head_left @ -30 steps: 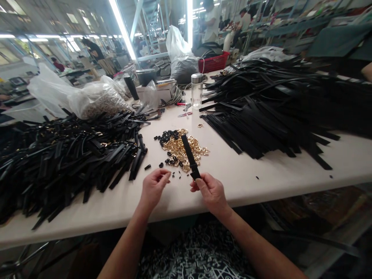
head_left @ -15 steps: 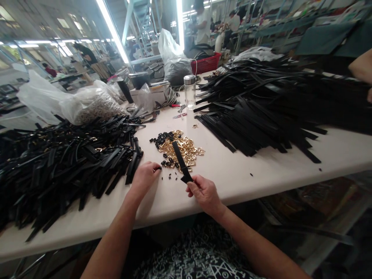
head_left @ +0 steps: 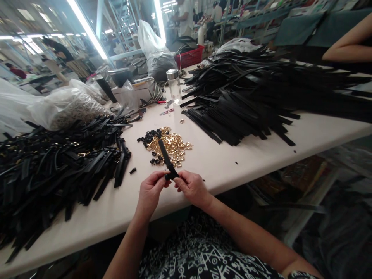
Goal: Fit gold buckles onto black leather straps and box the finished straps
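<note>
My right hand (head_left: 192, 188) is closed on the near end of a black strap (head_left: 165, 153), whose far end extends over a pile of gold buckles (head_left: 176, 145). Close beside it, my left hand (head_left: 152, 190) pinches a small black piece (head_left: 167, 176) against the strap's near end. The fingertips of both hands nearly meet. Small black loops (head_left: 151, 135) lie along the left side of the gold pile. A single black piece (head_left: 133, 170) rests on the table between my left hand and the left heap.
Finished-looking black straps (head_left: 87, 166) are heaped at left, loose black strips (head_left: 232, 112) at right. Behind stand a glass bottle (head_left: 174, 87), small scissors (head_left: 166, 112), plastic bags (head_left: 66, 102) and a red basket (head_left: 190, 57). Another person's arm (head_left: 348, 42) shows at upper right.
My left hand has moved right and up to the strap, bringing the small black piece to its near end. The view has shifted, so the table's contents appear farther left.
</note>
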`<act>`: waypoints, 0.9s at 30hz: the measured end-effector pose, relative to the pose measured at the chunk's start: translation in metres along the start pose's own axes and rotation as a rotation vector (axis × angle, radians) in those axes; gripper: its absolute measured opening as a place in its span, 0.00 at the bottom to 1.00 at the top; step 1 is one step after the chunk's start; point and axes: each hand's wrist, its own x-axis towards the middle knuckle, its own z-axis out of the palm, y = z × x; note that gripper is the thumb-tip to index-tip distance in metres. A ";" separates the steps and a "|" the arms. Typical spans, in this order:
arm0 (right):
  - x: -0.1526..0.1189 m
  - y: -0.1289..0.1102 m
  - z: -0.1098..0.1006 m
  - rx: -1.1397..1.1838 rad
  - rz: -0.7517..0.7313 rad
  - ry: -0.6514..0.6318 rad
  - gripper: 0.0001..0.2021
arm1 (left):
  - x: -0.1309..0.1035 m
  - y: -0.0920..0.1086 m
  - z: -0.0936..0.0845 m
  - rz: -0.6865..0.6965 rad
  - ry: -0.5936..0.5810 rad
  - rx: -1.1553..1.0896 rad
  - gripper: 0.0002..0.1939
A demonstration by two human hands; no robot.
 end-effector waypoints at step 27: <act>0.002 0.000 -0.002 -0.167 -0.043 -0.106 0.11 | 0.000 0.021 -0.013 0.258 -0.084 0.407 0.05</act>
